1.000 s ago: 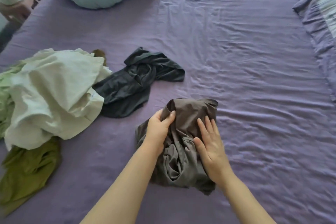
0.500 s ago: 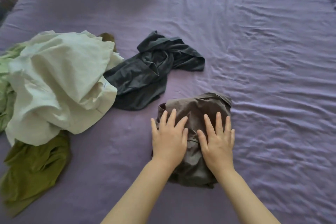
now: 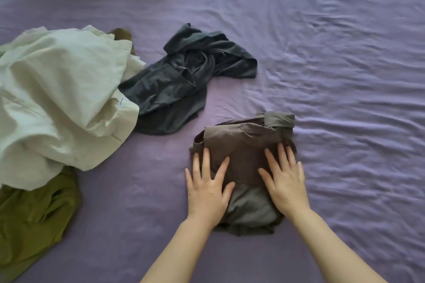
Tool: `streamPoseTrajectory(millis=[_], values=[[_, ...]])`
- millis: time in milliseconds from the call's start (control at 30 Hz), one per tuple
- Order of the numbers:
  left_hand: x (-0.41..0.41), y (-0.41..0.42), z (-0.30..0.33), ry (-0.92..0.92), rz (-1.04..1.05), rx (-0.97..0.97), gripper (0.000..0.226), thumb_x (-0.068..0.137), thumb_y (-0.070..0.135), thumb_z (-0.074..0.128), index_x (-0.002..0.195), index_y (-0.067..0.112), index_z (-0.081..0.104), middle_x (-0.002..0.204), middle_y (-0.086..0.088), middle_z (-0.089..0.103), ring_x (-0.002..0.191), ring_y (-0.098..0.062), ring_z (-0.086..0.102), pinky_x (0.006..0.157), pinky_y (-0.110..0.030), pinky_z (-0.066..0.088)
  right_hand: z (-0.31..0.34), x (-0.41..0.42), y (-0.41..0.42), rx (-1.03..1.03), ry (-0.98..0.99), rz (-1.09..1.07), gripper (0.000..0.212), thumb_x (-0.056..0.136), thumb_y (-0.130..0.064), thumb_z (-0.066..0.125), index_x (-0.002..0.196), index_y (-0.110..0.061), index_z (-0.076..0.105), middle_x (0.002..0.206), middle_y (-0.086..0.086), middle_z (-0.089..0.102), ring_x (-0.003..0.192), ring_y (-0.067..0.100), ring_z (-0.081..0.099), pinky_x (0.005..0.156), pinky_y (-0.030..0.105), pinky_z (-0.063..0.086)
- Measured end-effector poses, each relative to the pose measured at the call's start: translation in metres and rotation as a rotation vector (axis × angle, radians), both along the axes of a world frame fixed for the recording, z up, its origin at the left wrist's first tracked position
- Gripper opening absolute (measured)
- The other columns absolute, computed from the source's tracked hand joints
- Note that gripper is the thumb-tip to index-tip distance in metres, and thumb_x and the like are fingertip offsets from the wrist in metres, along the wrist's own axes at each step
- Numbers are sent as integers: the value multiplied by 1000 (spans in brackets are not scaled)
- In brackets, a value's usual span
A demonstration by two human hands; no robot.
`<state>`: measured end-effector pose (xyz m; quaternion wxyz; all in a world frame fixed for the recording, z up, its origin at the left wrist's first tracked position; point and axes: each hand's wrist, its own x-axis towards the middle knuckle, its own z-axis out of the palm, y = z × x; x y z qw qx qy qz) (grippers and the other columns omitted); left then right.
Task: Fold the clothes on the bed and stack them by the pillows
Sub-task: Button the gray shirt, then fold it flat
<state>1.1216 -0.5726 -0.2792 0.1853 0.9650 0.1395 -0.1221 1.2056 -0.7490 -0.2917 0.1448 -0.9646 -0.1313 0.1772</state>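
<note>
Since a moment ago my palms have slid apart. Fingers [image 3: 284, 156] lie straight, gripping nothing; left hand [image 3: 207, 188] and right hand [image 3: 285, 186] press the folded brown garment [image 3: 243, 145] flat, I judge to set creases. Dark grey garment [image 3: 184, 80] waits at eleven o'clock.

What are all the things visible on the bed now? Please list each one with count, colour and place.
brown garment: 1, grey-brown, folded, near centre of the sheet, under both hands
dark grey garment: 1, charcoal, crumpled, beyond and left of the brown one
white garment: 1, off-white, crumpled heap at left, overlapping the dark grey one's edge
green garment: 1, olive, lower left, partly under the white one
sheet: 1, purple, wrinkled, covers the bed
left hand: 1, flat on the brown garment's left side
right hand: 1, flat on its right side
</note>
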Motion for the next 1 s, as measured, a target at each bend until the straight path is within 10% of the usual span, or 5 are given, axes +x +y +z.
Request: streamPoseTrajectory(millis=[100, 233, 700, 1000], values=[[9, 1, 15, -277, 345, -149, 76, 80, 38, 72, 145, 21, 36, 155, -20, 15, 140, -38, 23, 108, -52, 34, 14, 1, 1, 383, -4, -470, 65, 92, -32, 55, 147, -16, 24, 157, 12, 12, 144, 26, 11, 114, 37, 16], [42, 8, 33, 26, 844, -470, 103, 77, 58, 66, 151, 14, 8, 151, -16, 29, 138, -32, 28, 109, -42, 28, 22, 10, 5, 374, 189, -690, 69, 92, -35, 55, 145, -3, 24, 147, 18, 36, 132, 33, 36, 103, 36, 31], [59, -42, 109, -157, 722, -697, 48, 82, 51, 65, 117, 26, 44, 87, 20, 54, 93, -17, 57, 82, -33, 46, 119, 17, -68, 466, -92, -676, 22, 92, -23, 58, 107, -7, 57, 93, 8, 63, 94, 33, 58, 68, 30, 33], [89, -166, 167, -123, 435, -808, 62, 83, 29, 70, 136, 19, 38, 118, -2, 61, 109, -20, 57, 96, -41, 46, 171, 32, -209, 448, -80, -694, 30, 84, -11, 59, 114, -14, 56, 86, 0, 55, 80, 20, 48, 62, 25, 26]])
